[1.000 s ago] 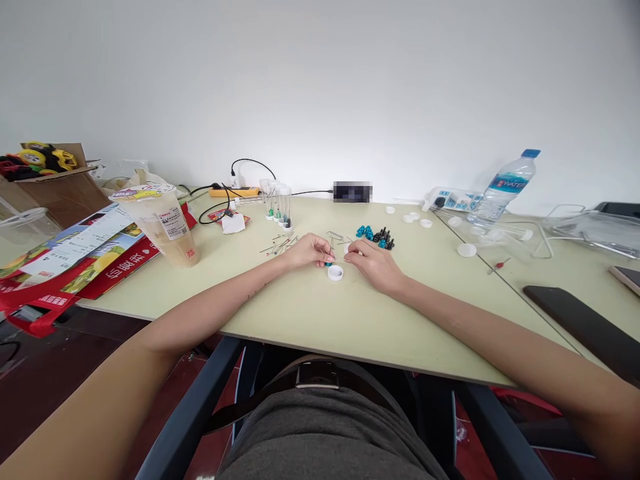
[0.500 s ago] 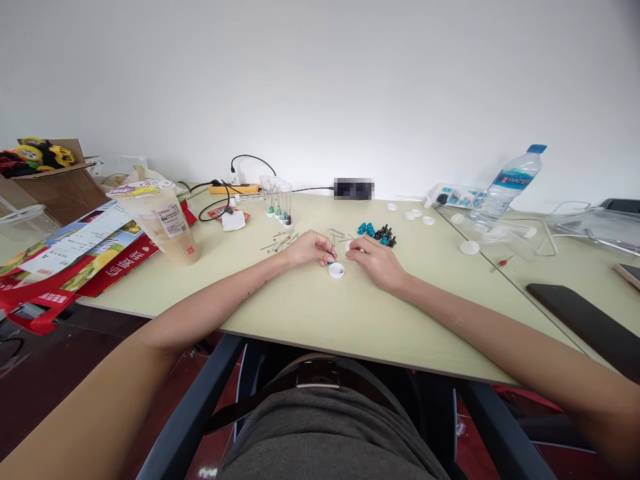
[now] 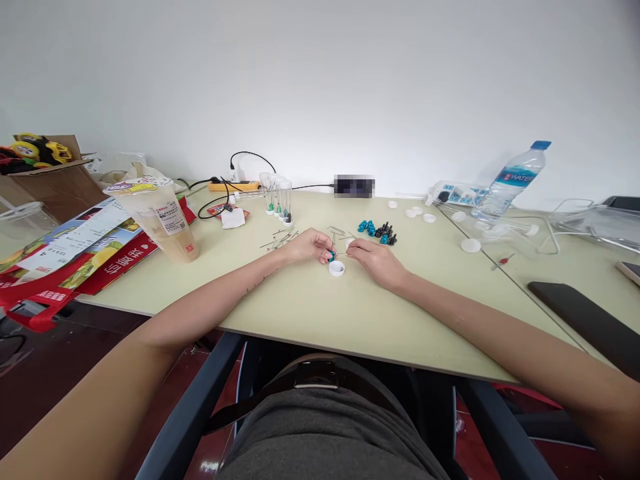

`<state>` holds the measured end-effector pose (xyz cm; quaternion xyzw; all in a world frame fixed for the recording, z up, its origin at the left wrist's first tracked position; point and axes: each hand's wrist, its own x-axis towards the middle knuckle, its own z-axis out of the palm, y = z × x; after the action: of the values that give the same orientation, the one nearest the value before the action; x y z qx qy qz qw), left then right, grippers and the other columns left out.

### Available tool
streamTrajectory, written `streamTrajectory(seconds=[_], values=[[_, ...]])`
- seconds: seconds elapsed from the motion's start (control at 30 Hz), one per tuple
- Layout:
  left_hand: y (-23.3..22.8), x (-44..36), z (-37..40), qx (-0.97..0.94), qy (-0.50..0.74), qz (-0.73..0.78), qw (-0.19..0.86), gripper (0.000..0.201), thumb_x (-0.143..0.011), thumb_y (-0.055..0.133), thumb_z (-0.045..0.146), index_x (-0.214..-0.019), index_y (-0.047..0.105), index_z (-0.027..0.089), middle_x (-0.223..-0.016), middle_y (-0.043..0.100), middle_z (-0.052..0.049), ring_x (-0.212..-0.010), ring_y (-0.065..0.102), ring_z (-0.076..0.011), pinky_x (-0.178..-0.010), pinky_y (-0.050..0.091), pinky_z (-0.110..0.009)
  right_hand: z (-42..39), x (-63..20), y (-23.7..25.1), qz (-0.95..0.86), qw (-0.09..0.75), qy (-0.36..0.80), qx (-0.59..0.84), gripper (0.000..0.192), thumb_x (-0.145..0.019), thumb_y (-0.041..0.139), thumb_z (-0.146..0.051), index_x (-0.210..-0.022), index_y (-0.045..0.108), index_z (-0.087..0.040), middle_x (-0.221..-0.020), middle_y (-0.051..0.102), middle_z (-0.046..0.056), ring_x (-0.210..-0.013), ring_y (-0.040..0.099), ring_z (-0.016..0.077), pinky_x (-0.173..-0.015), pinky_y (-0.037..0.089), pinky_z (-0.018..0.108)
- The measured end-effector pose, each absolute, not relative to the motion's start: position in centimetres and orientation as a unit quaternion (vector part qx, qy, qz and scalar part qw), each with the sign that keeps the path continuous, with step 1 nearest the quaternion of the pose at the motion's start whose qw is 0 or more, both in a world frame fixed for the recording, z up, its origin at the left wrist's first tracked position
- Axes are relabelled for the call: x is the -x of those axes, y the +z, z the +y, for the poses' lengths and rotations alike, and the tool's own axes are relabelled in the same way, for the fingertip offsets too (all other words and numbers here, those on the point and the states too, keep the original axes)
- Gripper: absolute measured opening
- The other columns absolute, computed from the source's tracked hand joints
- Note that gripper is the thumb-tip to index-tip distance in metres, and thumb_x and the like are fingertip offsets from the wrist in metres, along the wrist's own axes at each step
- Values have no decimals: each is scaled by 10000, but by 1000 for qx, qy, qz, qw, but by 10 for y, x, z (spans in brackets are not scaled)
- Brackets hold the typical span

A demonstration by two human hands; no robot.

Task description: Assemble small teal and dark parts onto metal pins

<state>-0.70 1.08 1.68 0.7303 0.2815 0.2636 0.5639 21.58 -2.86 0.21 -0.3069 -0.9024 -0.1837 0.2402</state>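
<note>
Left hand (image 3: 309,246) pinches a small teal piece (image 3: 331,254) just above the table (image 3: 310,307), near the white cap (image 3: 337,268); right hand (image 3: 375,260) meets it, fingertips closed on something thin, can't tell what. Looks like mid-assembly, joining pin to piece; next needs steady alignment.

White cap (image 3: 337,268), teal bead (image 3: 332,254) (table (image 3: 310,307) pale green).

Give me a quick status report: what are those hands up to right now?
Left hand pinching small teal plastic piece; right hand pinching thin metal pin at it. Round white plastic cap just below. Loose pins nearby, nothing blocking.
</note>
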Motion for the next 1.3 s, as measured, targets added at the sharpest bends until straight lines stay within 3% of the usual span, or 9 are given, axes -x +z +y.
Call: streamTrajectory(seconds=[0.13,0.8,1.3], values=[[15,7,12,-730,267,272,567,219,-630,715,235,-718,609,65,-823,656,-99,-592,585,-89,-601,506,-257,-30,-214,2,-893,245,-178,332,254,-897,358,-166,-939,607,-195,-1020,579,76,-802,556,157,-638,408,267],[15,6,8,-729,281,283,557,227,-634,710,229,-772,640,62,-759,659,-84,-577,579,-85,-595,502,-249,-28,-214,3,-907,264,-130,302,259,-897,337,-142,-901,595,-165,-855,561,70,-638,522,117,-576,397,240],[13,2,7,-740,276,283,545,220,-622,706,200,-775,642,55,-681,637,-58,-542,568,-81,-584,487,-247,-31,-211,6,-882,262,-127,370,248,-908,391,-240,-882,632,-187,-822,648,56,-729,584,157,-609,378,254]])
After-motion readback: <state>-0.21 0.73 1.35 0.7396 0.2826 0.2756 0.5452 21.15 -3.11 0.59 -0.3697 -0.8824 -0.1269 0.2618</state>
